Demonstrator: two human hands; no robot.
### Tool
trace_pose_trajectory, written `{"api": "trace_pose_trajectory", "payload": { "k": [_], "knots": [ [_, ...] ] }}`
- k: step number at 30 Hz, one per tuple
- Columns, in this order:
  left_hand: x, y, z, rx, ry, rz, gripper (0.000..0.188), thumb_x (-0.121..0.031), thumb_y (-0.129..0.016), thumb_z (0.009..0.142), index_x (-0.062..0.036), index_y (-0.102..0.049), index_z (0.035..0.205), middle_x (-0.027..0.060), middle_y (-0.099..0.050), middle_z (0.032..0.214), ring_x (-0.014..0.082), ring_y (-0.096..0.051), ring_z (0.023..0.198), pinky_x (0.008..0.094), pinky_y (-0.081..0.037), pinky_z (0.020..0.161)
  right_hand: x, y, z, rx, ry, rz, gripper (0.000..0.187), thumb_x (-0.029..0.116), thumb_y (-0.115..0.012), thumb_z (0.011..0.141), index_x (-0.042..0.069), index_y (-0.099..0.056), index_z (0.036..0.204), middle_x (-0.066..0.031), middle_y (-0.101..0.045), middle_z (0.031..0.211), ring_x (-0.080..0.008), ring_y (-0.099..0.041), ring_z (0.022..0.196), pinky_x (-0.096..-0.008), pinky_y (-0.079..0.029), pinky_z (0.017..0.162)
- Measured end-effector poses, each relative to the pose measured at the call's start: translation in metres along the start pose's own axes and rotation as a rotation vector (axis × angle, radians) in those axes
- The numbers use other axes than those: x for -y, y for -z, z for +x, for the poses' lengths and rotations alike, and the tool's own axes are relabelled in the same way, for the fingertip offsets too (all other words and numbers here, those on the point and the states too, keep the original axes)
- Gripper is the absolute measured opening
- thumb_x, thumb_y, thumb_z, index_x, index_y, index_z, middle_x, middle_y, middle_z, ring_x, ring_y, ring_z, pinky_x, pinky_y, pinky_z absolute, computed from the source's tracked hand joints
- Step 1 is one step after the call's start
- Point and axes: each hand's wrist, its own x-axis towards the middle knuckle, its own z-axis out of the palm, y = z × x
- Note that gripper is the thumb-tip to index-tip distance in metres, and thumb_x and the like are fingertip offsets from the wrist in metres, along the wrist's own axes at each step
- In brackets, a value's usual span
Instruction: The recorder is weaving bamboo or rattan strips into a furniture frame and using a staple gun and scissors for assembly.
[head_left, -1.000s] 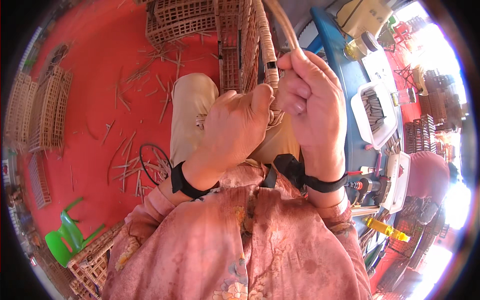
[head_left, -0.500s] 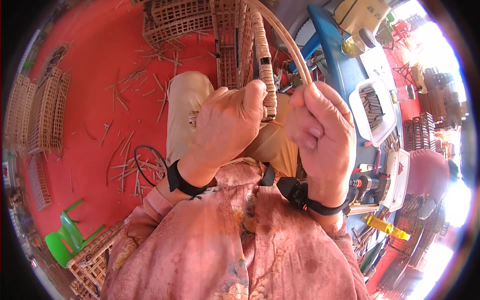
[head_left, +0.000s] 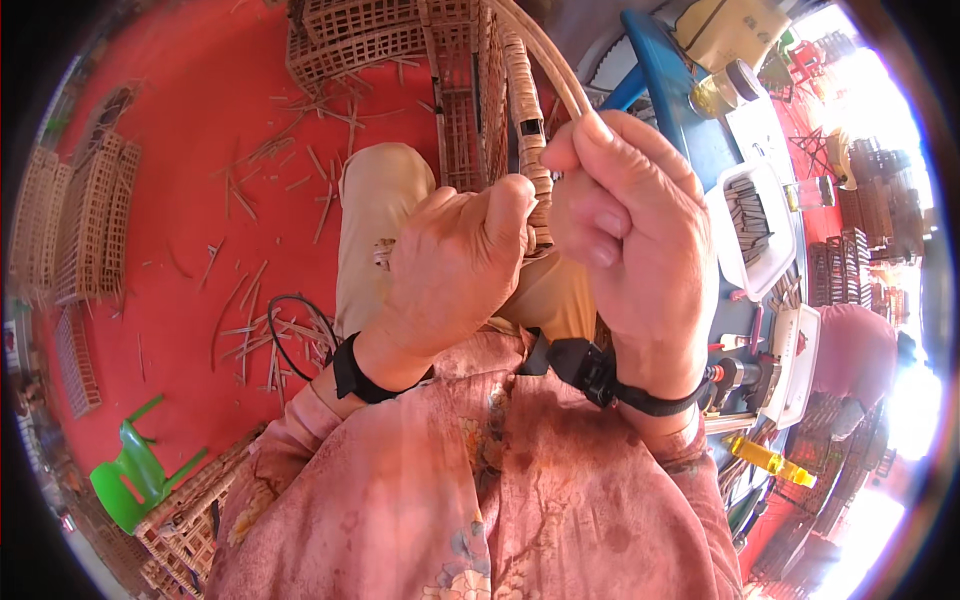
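Note:
Between my knees stands a woven rattan basket (head_left: 491, 110), its edge (head_left: 524, 105) wrapped in pale cane. My left hand (head_left: 462, 262) is closed at the lower end of this wrapped edge, thumb uppermost; its curled fingers are hidden behind the back of the hand. A long pale rattan strip (head_left: 556, 68) curves down from the top of the view beside the basket. My right hand (head_left: 640, 225) pinches that strip between thumb and forefinger, the other fingers curled in. Both wrists wear black straps.
Cane offcuts (head_left: 272, 340) litter the red floor at left, near stacked woven panels (head_left: 97, 225) and a green plastic chair (head_left: 133, 480). On the right, a blue table (head_left: 672, 85) carries a white tub (head_left: 728, 250) of short sticks, a jar (head_left: 722, 88) and tools. Another person (head_left: 855, 350) is beyond.
My right hand has moved left and slightly up with the strip, closer to the wrapped edge. My left hand has dropped slightly and stays closed at the edge.

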Motion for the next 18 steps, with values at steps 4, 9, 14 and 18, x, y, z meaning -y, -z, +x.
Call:
{"api": "trace_pose_trajectory", "payload": {
  "k": [4,9,14,18],
  "knots": [
    [-0.002,0.003,0.001,0.041,0.043,-0.084,0.014,-0.006,-0.063,0.088,-0.0043,-0.053,0.098,0.0056,-0.054,0.066,0.0246,-0.057,0.057,0.0376,-0.044,0.058,-0.008,0.004,0.023,0.029,0.024,0.049,0.026,0.019,-0.056,0.103,-0.005,-0.065,0.096,0.0029,-0.046,0.065,-0.0051,-0.039,0.055,-0.0204,-0.031,0.048],
    [0.0,0.003,0.005,0.017,0.028,-0.169,0.009,-0.005,-0.064,0.089,-0.0032,-0.06,0.096,0.0112,-0.061,0.076,0.0295,-0.061,0.065,0.0396,-0.047,0.062,-0.01,0.014,0.047,0.063,0.206,-0.172,0.024,0.018,-0.059,0.1,-0.003,-0.07,0.097,-0.0039,-0.061,0.073,-0.0129,-0.059,0.064,-0.0263,-0.047,0.06],
    [-0.01,0.007,0.009,0.168,0.425,-0.582,0.023,-0.01,-0.078,0.084,-0.0023,-0.064,0.1,0.0095,-0.069,0.086,0.0219,-0.07,0.077,0.0352,-0.054,0.069,-0.029,0.027,0.071,0.07,0.337,-0.435,0.014,0.013,-0.071,0.091,0.0,-0.074,0.093,-0.0055,-0.072,0.077,-0.0074,-0.065,0.07,-0.0243,-0.053,0.062],
    [-0.013,0.006,0.019,0.215,0.488,-0.624,0.018,-0.006,-0.077,0.085,0.0002,-0.062,0.093,0.0047,-0.063,0.081,0.0136,-0.059,0.074,0.0294,-0.049,0.07,-0.055,0.037,0.089,0.006,0.692,-0.663,0.02,0.017,-0.07,0.089,-0.001,-0.071,0.096,-0.017,-0.064,0.077,-0.0274,-0.066,0.072,-0.0352,-0.054,0.07]
  ]
}}
